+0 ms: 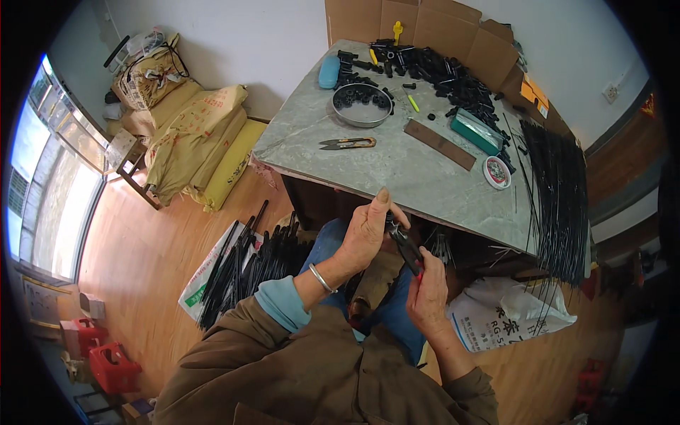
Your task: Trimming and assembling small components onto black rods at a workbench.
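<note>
Just in front of the table's near edge, above my lap, both my hands close on a dark elongated piece. My left hand grips its upper end with the thumb pointing up. My right hand has its fingers around the lower end, where a bit of red shows. Whether this is one thing or two pressed together cannot be made out. Beyond my hands, the grey marbled table carries black-handled thread snips, a round metal tin of black ring-like parts, and a flat brown bar.
Many black tubular parts are heaped at the back against cardboard. Thin black rods overhang the right edge. Green box and small white tub stand nearby. Black shafts lie on the floor left; a white sack lies right.
</note>
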